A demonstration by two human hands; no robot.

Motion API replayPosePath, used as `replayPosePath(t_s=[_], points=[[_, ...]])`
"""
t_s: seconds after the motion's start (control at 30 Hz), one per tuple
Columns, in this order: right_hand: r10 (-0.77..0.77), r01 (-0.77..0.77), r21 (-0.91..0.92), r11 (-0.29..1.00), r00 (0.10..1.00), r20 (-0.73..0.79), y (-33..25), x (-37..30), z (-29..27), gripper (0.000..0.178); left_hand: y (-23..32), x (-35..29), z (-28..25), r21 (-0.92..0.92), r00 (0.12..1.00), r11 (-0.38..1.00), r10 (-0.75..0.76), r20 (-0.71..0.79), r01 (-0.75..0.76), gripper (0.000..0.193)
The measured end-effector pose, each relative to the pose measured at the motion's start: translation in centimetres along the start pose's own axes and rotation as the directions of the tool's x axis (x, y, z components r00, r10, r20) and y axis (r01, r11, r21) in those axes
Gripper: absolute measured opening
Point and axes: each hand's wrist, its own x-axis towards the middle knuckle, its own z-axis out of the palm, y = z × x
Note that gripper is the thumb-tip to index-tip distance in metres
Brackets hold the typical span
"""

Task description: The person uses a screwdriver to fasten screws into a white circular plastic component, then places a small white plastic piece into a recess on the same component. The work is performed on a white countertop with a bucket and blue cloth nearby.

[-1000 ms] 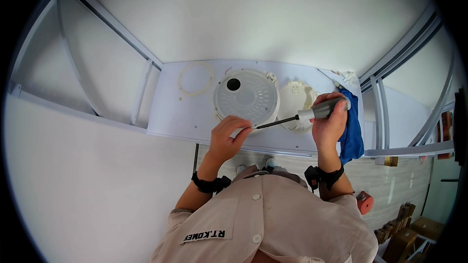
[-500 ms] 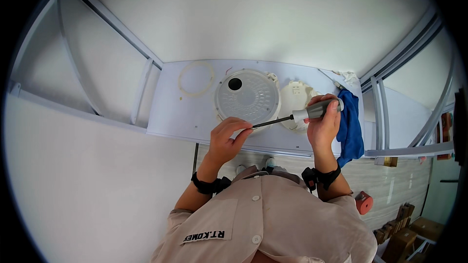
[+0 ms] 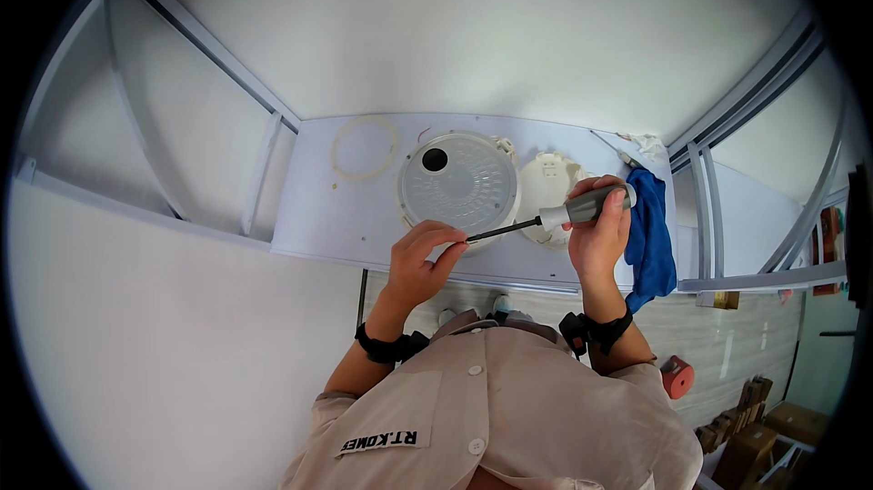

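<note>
In my right hand (image 3: 600,240) is a screwdriver (image 3: 584,206) with a thick grey handle; its dark shaft slants down to the left. My left hand (image 3: 420,263) pinches thumb and fingertips together right at the shaft's tip. Whatever small piece may be between those fingers is too small to make out. Beyond the shaft lies a round whitish cover (image 3: 468,185) with a ribbed pattern and one dark round spot (image 3: 435,159). To its right sits a cream plastic round part (image 3: 546,183), partly hidden behind my right hand and the screwdriver.
A thin cream ring (image 3: 337,140) lies on the left of the pale table (image 3: 314,222). At the right end are a blue cloth (image 3: 651,249), a second slim tool (image 3: 627,159) and crumpled white material (image 3: 650,145). Metal frames (image 3: 264,172) stand at both sides.
Both hands and the screwdriver keep nearly the same pose. The whole view has shifted slightly; nothing is picked up or let go.
</note>
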Motion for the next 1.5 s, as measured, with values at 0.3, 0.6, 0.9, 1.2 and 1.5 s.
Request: replayPosePath(t_s=[0.3, 0.6, 0.9, 1.2, 1.5], points=[[0.003, -0.004, 0.02, 1.0, 1.0, 0.015, -0.1, 0.1, -0.3, 0.041, -0.4, 0.0, 0.3, 0.011, 1.0, 1.0, -0.002, 0.007, 0.002, 0.025], [-0.034, 0.041, -0.06, 0.997, 0.994, 0.105, -0.6, -0.1, -0.4, 0.053, -0.3, 0.2, 0.8, 0.012, 0.999, 1.0, -0.024, -0.021, 0.025, 0.018], [-0.066, 0.109, -0.187, 0.976, 0.973, 0.221, -2.0, 0.7, 0.3, 0.079, -0.4, 0.2, 0.9, 0.006, 0.996, 0.998, -0.069, -0.053, 0.07, 0.017], [-0.072, 0.121, -0.153, 0.981, 0.953, 0.294, -3.2, 0.3, 3.1, 0.078, -1.1, -0.3, 1.8, -0.004, 0.991, 0.991, -0.13, -0.032, 0.13, 0.019], [-0.134, 0.268, -0.255, 0.929, 0.887, 0.443, -3.2, 0.5, 4.3, 0.065, -1.0, -0.1, 1.3, 0.079, 0.984, 0.988, -0.139, 0.115, 0.131, 0.051]])
